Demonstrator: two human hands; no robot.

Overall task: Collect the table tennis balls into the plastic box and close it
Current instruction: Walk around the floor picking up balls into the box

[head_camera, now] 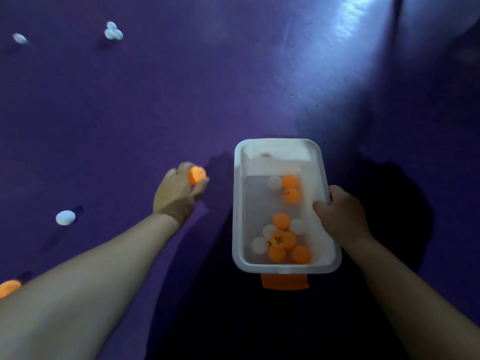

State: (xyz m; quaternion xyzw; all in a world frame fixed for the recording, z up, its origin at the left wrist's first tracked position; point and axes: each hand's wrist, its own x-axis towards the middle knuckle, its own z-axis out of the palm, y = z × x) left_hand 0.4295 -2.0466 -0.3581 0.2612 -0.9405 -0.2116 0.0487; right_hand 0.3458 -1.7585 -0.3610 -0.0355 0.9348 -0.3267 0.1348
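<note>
So the plastic box (236, 203) sits open right in front of the person, lower middle of the view. The right hand (342, 216) is clamped on its long rim at 3 o'clock, thumb hooked over the edge. My guess is that's just to keep the box steady and tipped toward the incoming balls. I can't tell if it's resting on the purple mat (155, 100) or lifted a bit.

The left hand (179, 193) is out at 9 o'clock from the box, well apart from the other hand, fingers curled round an orange ball (197, 175). It looks like one hand fetches while the other anchors.

Inside the box, a heap of orange and white balls (281, 240) has pooled at the 6 o'clock end, which fits a tilt toward the person. Three more (291, 189) sit nearer the middle.

Loose on the mat are a white ball (65, 217) at 9 o'clock, a white cluster (113, 32) at 11, a lone white one (19, 38) farther out at 10, and an orange one (9, 288) at 8. An orange tab (284, 281) pokes out under the near rim, probably a latch. No lid in sight, so closing looks a way off.
</note>
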